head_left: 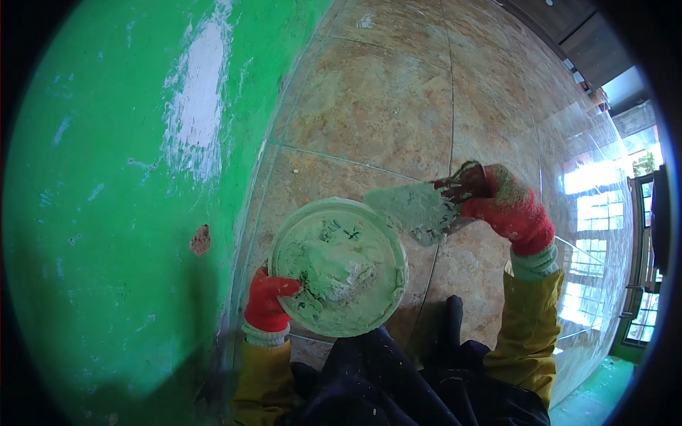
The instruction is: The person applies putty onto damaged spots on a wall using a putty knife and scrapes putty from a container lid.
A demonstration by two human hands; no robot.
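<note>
My left hand (270, 301), in a red glove, grips the left rim of a round shallow tray (334, 204), its thumb over the edge. A mound of pale filler paste (337, 270) lies in the middle of the tray, with smears around it. My right hand (497, 206), in a red glove crusted with dried paste, is closed on a trowel whose handle is mostly hidden by the fingers. The trowel's paste-coated blade (412, 206) points left, its tip close to the tray's upper right rim; I cannot tell whether they touch.
Along the left stands a green wall (92, 234) with a white filled patch (202, 85) and a chipped hole (200, 240). Brown tiles (369, 99) cover the floor. Dark furniture (568, 28) stands at the far right, and bright windows (646, 213) are at the right edge.
</note>
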